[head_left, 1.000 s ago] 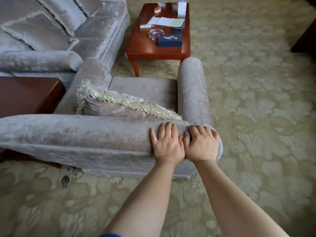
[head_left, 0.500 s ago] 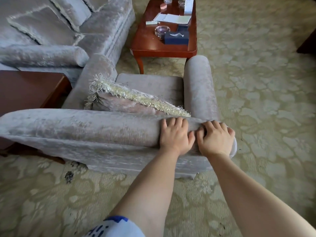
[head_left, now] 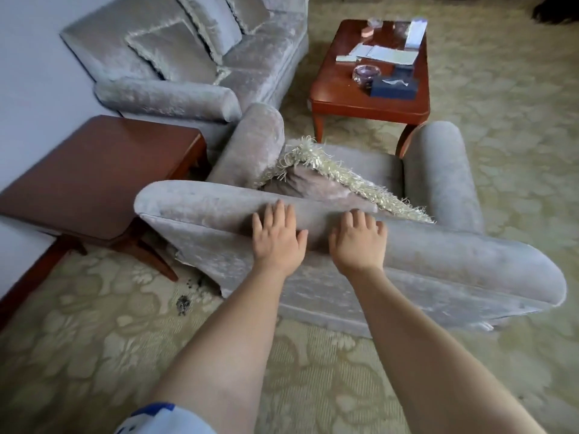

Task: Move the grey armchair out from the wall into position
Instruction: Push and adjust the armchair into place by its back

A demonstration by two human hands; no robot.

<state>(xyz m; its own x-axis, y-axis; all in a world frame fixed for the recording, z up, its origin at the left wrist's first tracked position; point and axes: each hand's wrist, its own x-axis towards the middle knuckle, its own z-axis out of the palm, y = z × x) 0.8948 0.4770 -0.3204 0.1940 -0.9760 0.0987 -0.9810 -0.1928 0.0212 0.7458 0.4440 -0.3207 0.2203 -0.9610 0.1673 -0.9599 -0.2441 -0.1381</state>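
The left hand (head_left: pixel 277 238) and right hand (head_left: pixel 357 244), grip open with fingers flat, now press nearer the middle of the backrest of the grey armchair (head_left: pixel 438 270), which has swung askew on the carpet (head_left: pixel 94 339) beside the side bench (head_left: pixel 94 177), likely mid-push.

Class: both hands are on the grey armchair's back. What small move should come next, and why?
Probably a short push steering the armchair's front away from the coffee table. The left hand and right hand press flat on its backrest, one armrest's front end sits close to that table's leg, and a rear corner is near the side table.
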